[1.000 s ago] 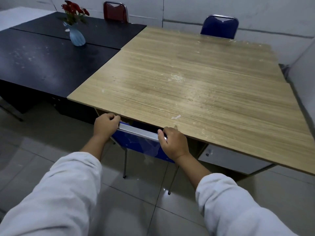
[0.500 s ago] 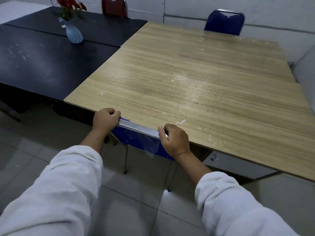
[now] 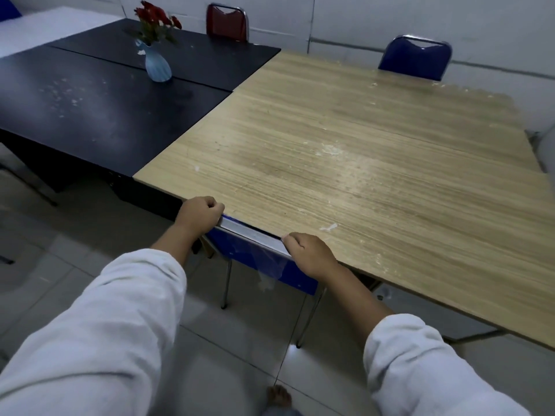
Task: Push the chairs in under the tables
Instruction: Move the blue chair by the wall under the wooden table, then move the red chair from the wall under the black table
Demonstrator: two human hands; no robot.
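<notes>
A blue chair [image 3: 255, 253] with a chrome top rail and thin metal legs stands at the near edge of the light wooden table [image 3: 375, 163]. Its backrest touches the table edge and its seat is hidden under the top. My left hand [image 3: 199, 213] is shut on the left end of the rail. My right hand [image 3: 310, 256] is shut on the right end. A second blue chair [image 3: 416, 57] is tucked in at the far side of the wooden table. A red chair [image 3: 226, 22] sits behind the black table [image 3: 90, 106].
A blue vase with red flowers [image 3: 157, 64] stands on the black table, which adjoins the wooden one on the left. White walls close the back and right. Grey tiled floor [image 3: 75, 241] lies around me. A bare foot [image 3: 279, 396] shows at the bottom.
The blue chair has slid forward until its backrest meets the table edge, both hands still holding the rail. My view has moved closer and swung to the left.
</notes>
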